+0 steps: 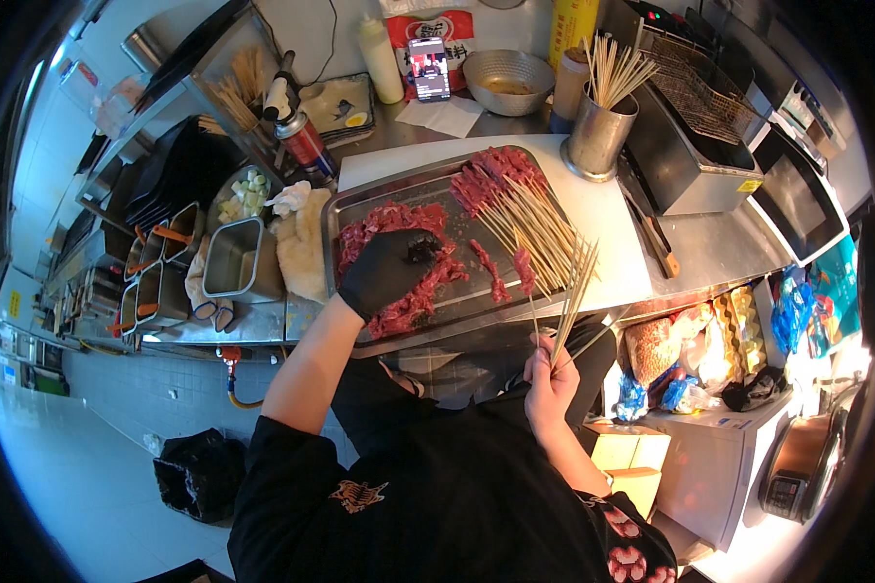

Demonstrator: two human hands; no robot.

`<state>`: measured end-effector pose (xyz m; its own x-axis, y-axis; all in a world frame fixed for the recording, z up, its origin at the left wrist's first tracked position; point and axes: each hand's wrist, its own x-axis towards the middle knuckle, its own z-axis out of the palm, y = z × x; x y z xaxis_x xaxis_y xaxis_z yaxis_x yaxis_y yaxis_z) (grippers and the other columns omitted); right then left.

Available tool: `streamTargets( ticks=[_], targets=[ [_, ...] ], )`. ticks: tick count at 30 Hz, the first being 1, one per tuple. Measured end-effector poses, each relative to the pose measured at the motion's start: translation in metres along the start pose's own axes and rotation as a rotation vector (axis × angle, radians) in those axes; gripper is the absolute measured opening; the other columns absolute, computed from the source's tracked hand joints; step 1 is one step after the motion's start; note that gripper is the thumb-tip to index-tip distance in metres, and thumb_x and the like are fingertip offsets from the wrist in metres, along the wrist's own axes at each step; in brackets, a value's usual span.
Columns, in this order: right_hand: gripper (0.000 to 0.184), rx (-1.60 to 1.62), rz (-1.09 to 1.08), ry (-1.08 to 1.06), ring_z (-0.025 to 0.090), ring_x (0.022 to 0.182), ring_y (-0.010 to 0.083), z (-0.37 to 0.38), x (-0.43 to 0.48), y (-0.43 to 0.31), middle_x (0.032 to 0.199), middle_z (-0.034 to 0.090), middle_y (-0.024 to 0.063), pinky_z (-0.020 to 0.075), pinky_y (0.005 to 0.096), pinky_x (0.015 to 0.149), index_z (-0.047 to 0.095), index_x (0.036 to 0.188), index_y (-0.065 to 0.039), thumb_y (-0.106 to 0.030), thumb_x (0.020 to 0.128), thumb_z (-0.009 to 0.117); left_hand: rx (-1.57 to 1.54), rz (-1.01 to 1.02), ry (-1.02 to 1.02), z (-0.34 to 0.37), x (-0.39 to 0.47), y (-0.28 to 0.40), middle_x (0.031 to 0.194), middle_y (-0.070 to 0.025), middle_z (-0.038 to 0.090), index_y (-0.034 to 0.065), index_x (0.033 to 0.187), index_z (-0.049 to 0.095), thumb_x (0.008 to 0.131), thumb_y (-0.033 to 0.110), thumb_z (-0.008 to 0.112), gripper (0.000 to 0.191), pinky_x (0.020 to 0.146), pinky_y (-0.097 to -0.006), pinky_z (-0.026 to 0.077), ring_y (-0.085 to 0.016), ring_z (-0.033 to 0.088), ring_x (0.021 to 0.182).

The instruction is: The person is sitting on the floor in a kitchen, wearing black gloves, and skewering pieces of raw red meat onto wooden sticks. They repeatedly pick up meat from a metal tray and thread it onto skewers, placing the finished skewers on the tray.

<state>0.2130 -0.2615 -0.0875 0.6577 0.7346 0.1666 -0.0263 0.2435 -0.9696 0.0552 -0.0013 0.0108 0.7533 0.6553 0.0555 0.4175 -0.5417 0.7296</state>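
My left hand (390,266), in a black glove, is over a pile of raw red meat strips (408,302) on a metal tray (474,237). Its fingers are curled, and whether meat is between them is hidden. My bare right hand (552,379) grips a bundle of bamboo skewers (572,310) below the tray's near right corner. One skewer, standing apart from that bundle, carries a piece of meat (524,271) near its tip. A few loose meat strips (488,270) lie mid-tray. Meat-loaded skewers (529,226) are stacked at the tray's right, meat ends away from me.
A white cutting board (605,248) lies under the tray. Behind stand a steel cup of skewers (601,138), a hammered bowl (510,80), a lit phone (429,69) and a torch canister (306,146). A knife (656,240) lies right; a steel container (240,259) and towel (302,240) sit left.
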Motion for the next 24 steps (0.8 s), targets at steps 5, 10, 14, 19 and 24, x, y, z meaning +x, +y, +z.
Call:
streamTargets(
  ticks=[5, 10, 14, 19, 24],
  targets=[
    [0.025, 0.022, -0.017, 0.014, 0.046, 0.057, 0.007, 0.003, 0.001, -0.003, 0.081, 0.059, 0.002, 0.0383, 0.0213, 0.054, 0.06, 0.121, 0.003, -0.002, 0.099, 0.049, 0.445, 0.101, 0.064, 0.021, -0.003, 0.007, 0.1, -0.0168, 0.07, 0.0066, 0.104, 0.07, 0.083, 0.017, 0.069, 0.024, 0.08, -0.0457, 0.053, -0.036, 0.067, 0.091],
    [0.025, 0.001, 0.007, -0.009, 0.046, 0.057, 0.007, -0.004, 0.001, -0.002, 0.077, 0.057, 0.0015, 0.0376, 0.0212, 0.054, 0.06, 0.12, 0.003, -0.002, 0.099, 0.049, 0.165, -0.012, 0.011, 0.01, 0.005, 0.005, 0.108, -0.0189, 0.069, 0.0053, 0.109, 0.069, 0.084, 0.013, 0.07, 0.026, 0.085, -0.0397, 0.053, -0.035, 0.066, 0.101],
    [0.024, 0.014, 0.002, 0.019, 0.045, 0.057, 0.007, 0.0, 0.003, -0.007, 0.072, 0.053, 0.0003, 0.0366, 0.021, 0.054, 0.06, 0.119, 0.004, -0.003, 0.099, 0.049, -0.145, -0.021, 0.074, 0.006, 0.007, -0.006, 0.109, -0.0151, 0.071, 0.0034, 0.112, 0.068, 0.087, 0.009, 0.066, 0.026, 0.086, -0.0353, 0.053, -0.028, 0.068, 0.102],
    [0.024, -0.034, 0.027, -0.003, 0.045, 0.057, 0.0068, 0.001, 0.002, -0.008, 0.069, 0.05, -0.0007, 0.0361, 0.0209, 0.054, 0.06, 0.119, 0.004, -0.004, 0.099, 0.049, -0.373, -0.05, 0.045, 0.004, 0.008, -0.011, 0.103, -0.0063, 0.071, 0.003, 0.111, 0.069, 0.088, 0.001, 0.066, 0.023, 0.088, -0.0322, 0.051, -0.017, 0.064, 0.097],
    [0.024, -0.001, 0.0, 0.008, 0.045, 0.057, 0.0068, 0.001, 0.003, -0.009, 0.069, 0.05, -0.0006, 0.0363, 0.0208, 0.055, 0.061, 0.119, 0.004, -0.004, 0.099, 0.049, -0.553, -0.015, 0.013, 0.0, 0.008, -0.014, 0.099, -0.0043, 0.07, 0.0024, 0.108, 0.069, 0.09, 0.009, 0.07, 0.019, 0.087, -0.0291, 0.05, -0.013, 0.063, 0.092]
  ],
)
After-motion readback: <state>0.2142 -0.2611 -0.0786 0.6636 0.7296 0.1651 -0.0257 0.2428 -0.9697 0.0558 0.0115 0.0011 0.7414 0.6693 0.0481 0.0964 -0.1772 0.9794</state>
